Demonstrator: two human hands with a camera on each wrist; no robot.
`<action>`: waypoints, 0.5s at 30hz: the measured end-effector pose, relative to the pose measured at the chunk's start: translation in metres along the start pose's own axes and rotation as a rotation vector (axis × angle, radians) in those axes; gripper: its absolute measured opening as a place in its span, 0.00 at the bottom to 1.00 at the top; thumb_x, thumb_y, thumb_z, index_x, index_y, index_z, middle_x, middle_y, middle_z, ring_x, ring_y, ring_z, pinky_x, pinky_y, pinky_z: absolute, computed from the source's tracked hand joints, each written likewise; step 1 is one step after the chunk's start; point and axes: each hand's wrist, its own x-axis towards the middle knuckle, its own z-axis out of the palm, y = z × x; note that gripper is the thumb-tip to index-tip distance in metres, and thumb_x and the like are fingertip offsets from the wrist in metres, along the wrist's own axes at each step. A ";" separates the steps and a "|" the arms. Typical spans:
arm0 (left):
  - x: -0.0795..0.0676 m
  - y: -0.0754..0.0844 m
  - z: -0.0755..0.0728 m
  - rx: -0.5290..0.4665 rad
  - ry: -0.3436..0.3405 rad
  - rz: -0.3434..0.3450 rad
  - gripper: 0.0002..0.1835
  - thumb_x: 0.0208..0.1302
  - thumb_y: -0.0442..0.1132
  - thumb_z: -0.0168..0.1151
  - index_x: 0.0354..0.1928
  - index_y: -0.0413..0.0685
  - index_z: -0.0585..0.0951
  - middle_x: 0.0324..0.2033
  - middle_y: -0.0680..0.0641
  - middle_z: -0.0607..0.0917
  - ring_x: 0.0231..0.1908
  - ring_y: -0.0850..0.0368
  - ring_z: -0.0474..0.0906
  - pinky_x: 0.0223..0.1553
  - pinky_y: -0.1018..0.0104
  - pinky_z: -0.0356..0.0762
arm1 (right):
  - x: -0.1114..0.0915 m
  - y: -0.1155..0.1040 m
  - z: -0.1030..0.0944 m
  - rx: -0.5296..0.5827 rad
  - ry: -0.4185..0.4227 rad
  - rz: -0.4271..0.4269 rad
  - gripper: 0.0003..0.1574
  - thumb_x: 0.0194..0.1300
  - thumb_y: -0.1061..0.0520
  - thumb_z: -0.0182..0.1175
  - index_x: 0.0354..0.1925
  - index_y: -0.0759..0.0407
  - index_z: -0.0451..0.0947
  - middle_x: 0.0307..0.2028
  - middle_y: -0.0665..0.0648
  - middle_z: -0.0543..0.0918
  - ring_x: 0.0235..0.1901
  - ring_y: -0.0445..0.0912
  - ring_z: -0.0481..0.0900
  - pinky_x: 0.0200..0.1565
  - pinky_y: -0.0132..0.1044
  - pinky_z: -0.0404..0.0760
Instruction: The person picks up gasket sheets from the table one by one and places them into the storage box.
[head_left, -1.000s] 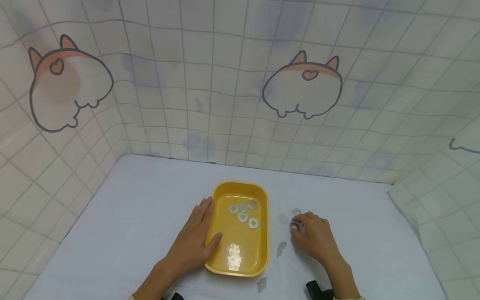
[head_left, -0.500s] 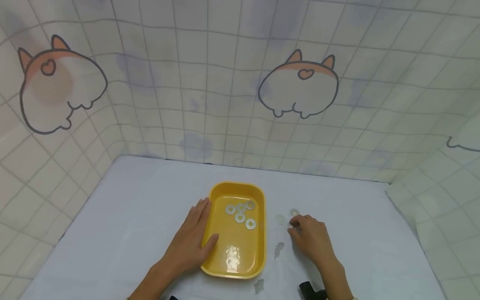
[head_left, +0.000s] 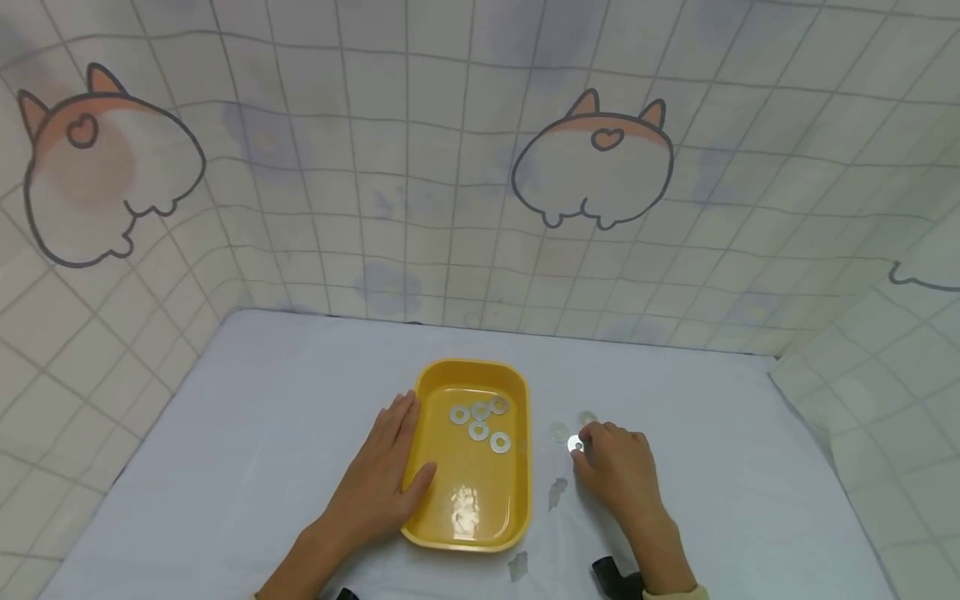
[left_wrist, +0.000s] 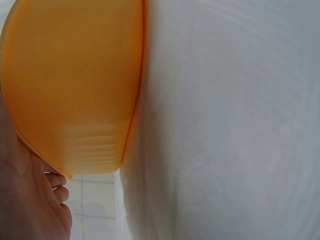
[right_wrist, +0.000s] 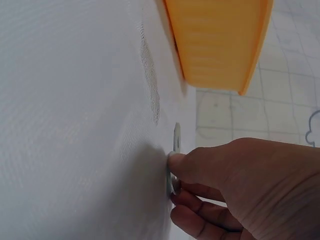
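Flat silvery ring washer now shows clearly at the right fingertips; half a second ago the fingers mostly covered it. From left, I see: left hand, fingers straight, flat along the left side of the yellow rectangular rounded-corner tray, thumb over its rim, gripping nothing. Five similar silvery washers lie in its far half. Two pale greyish discs on the white cloth, right of the tray. Right hand just beside them, thumb and fingers pinched on that first washer.
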 end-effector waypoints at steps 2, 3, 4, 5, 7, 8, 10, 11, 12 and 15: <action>0.001 0.000 0.000 0.001 0.001 0.002 0.46 0.73 0.49 0.62 0.82 0.33 0.55 0.83 0.36 0.58 0.83 0.38 0.56 0.85 0.73 0.25 | -0.001 -0.001 0.000 -0.021 0.006 0.001 0.14 0.64 0.55 0.73 0.44 0.63 0.87 0.38 0.61 0.91 0.42 0.57 0.89 0.55 0.61 0.84; 0.001 0.000 0.000 0.002 0.000 0.002 0.46 0.73 0.49 0.62 0.82 0.33 0.55 0.83 0.37 0.58 0.83 0.39 0.56 0.85 0.73 0.25 | -0.001 -0.002 0.001 -0.037 0.008 -0.001 0.14 0.63 0.55 0.73 0.44 0.63 0.87 0.37 0.61 0.91 0.41 0.57 0.88 0.54 0.61 0.85; 0.001 0.000 0.000 -0.001 -0.001 0.003 0.46 0.73 0.49 0.62 0.82 0.33 0.55 0.83 0.37 0.58 0.83 0.39 0.56 0.85 0.73 0.25 | -0.001 -0.002 0.001 -0.053 0.006 -0.003 0.14 0.64 0.55 0.73 0.43 0.63 0.87 0.36 0.61 0.90 0.40 0.56 0.88 0.53 0.60 0.85; 0.001 0.001 0.000 -0.002 -0.001 0.003 0.46 0.73 0.50 0.62 0.82 0.33 0.55 0.83 0.37 0.58 0.83 0.39 0.56 0.85 0.73 0.25 | -0.001 -0.002 0.001 -0.069 0.007 -0.008 0.14 0.64 0.54 0.73 0.43 0.63 0.87 0.35 0.60 0.90 0.39 0.56 0.88 0.52 0.60 0.86; 0.001 0.001 -0.001 -0.004 -0.002 0.002 0.46 0.73 0.50 0.62 0.82 0.33 0.55 0.83 0.37 0.58 0.83 0.39 0.56 0.85 0.73 0.25 | -0.001 -0.003 0.001 -0.102 0.006 -0.021 0.14 0.64 0.54 0.72 0.43 0.63 0.87 0.34 0.60 0.89 0.37 0.56 0.88 0.51 0.59 0.87; 0.001 0.001 -0.001 -0.005 -0.001 0.002 0.46 0.73 0.50 0.62 0.82 0.33 0.55 0.83 0.36 0.59 0.83 0.38 0.56 0.85 0.73 0.25 | -0.001 -0.003 0.002 -0.114 0.007 -0.029 0.14 0.64 0.54 0.73 0.42 0.63 0.86 0.33 0.60 0.88 0.37 0.55 0.88 0.50 0.59 0.87; 0.000 0.001 0.000 -0.006 0.000 -0.001 0.46 0.73 0.49 0.62 0.82 0.33 0.55 0.83 0.36 0.59 0.83 0.38 0.56 0.84 0.74 0.24 | -0.001 -0.004 0.001 -0.124 0.013 -0.041 0.13 0.64 0.54 0.73 0.42 0.63 0.87 0.32 0.60 0.88 0.36 0.55 0.87 0.50 0.58 0.87; 0.000 0.001 0.000 -0.004 -0.001 -0.003 0.46 0.73 0.49 0.62 0.82 0.33 0.55 0.83 0.36 0.58 0.83 0.39 0.56 0.84 0.75 0.23 | -0.001 -0.004 0.001 -0.125 0.020 -0.045 0.13 0.64 0.54 0.73 0.41 0.63 0.87 0.32 0.60 0.88 0.35 0.55 0.87 0.50 0.58 0.88; 0.000 0.001 0.000 -0.003 -0.003 -0.005 0.46 0.73 0.49 0.61 0.83 0.33 0.54 0.83 0.36 0.58 0.83 0.39 0.56 0.84 0.75 0.23 | -0.001 -0.004 0.001 -0.125 0.027 -0.047 0.13 0.64 0.54 0.73 0.41 0.63 0.87 0.32 0.60 0.88 0.35 0.55 0.87 0.49 0.57 0.88; 0.000 0.001 -0.001 -0.006 -0.006 -0.011 0.46 0.74 0.49 0.61 0.83 0.34 0.54 0.83 0.36 0.58 0.83 0.39 0.55 0.84 0.75 0.23 | 0.000 -0.006 0.001 -0.119 0.041 -0.044 0.12 0.63 0.55 0.73 0.40 0.63 0.87 0.30 0.60 0.88 0.33 0.54 0.87 0.47 0.56 0.88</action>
